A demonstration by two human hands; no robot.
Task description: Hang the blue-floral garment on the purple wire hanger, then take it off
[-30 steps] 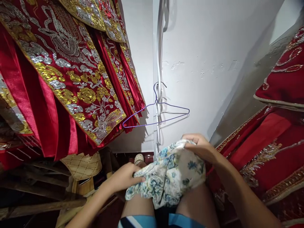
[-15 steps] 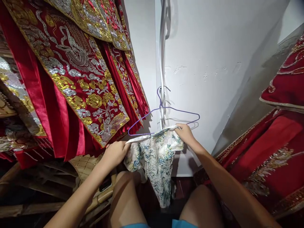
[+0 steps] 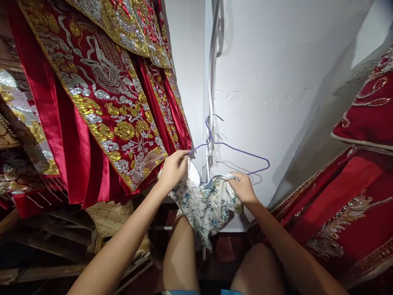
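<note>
A purple wire hanger (image 3: pixel 242 149) hangs by its hook in front of the white wall. Its left end is hidden behind my left hand (image 3: pixel 175 170), which grips the left shoulder of a white garment with a blue-green floral print (image 3: pixel 205 205) up against the hanger's sloping arm. My right hand (image 3: pixel 242 186) pinches the garment's right shoulder edge, below the hanger's right arm. The hanger's right end sticks out bare beyond that hand. The cloth droops in folds between and below both hands, over my knee.
Red costumes with gold and silver sequins (image 3: pixel 123 102) hang close on the left. More beaded red cloth (image 3: pixel 359 196) hangs on the right. A pale vertical strap (image 3: pixel 211 82) runs down the wall (image 3: pixel 260 61). Bamboo furniture (image 3: pixel 46 270) stands at lower left.
My left hand has moved up and right, bringing the garment's left shoulder onto the hanger's left arm. The right hand has lowered slightly. The garment's lower part is bunched higher.
</note>
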